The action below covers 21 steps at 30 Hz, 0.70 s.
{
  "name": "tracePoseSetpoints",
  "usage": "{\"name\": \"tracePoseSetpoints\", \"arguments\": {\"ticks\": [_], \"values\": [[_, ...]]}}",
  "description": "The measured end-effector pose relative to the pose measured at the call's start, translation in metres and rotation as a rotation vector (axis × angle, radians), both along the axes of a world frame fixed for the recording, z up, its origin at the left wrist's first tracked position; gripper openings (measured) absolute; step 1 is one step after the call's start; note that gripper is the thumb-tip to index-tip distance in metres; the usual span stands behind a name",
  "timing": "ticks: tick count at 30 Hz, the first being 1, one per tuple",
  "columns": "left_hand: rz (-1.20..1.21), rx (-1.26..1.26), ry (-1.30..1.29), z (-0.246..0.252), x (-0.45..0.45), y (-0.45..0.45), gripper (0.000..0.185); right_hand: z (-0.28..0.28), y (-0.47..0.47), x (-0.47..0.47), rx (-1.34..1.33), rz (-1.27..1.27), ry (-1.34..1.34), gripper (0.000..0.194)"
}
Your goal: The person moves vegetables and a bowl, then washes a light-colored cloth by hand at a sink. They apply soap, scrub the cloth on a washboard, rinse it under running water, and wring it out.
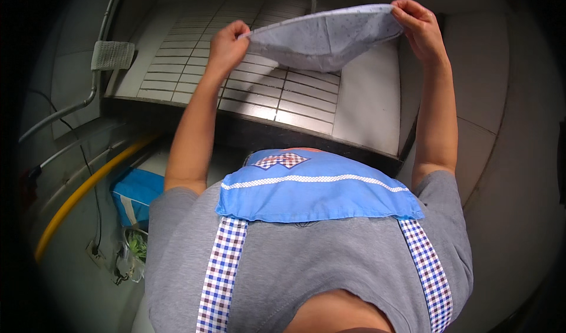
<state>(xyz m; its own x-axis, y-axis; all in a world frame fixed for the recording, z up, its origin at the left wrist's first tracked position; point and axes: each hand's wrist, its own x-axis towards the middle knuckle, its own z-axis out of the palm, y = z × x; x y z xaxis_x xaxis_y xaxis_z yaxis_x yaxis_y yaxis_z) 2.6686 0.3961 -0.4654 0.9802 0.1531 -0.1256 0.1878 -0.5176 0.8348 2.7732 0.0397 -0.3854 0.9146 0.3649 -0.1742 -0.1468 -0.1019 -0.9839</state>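
A pale grey-lilac cloth point(327, 39) with small dots hangs stretched between my two hands, above a white-tiled counter. My left hand point(230, 45) grips one end of its upper edge, with the fingers curled shut. At the other end, my right hand point(418, 26) pinches the corner between thumb and fingers. The middle of the cloth sags and its lower edge droops towards the tiles. Whether it is a garment or a plain cloth, I cannot tell.
The tiled counter point(305, 105) has a dark front edge close to my blue apron point(318, 200). On the left, a textured cloth point(112, 55) hangs over a metal pipe point(62, 114). Below are a yellow hose point(84, 191), a blue bag point(137, 196) and green leaves point(137, 244) in clear plastic.
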Motion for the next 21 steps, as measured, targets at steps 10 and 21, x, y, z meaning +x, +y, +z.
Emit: {"name": "tracePoseSetpoints", "arguments": {"ticks": [10,21], "values": [[-0.145,-0.06,-0.396,0.007,0.027,0.028,0.014,0.037,0.056,-0.08,-0.084,0.303,-0.573,0.009],[-0.248,0.451,-0.064,-0.073,-0.02,0.017,0.021,-0.134,0.086,-0.166,-0.301,0.538,-0.016,0.023]]}}
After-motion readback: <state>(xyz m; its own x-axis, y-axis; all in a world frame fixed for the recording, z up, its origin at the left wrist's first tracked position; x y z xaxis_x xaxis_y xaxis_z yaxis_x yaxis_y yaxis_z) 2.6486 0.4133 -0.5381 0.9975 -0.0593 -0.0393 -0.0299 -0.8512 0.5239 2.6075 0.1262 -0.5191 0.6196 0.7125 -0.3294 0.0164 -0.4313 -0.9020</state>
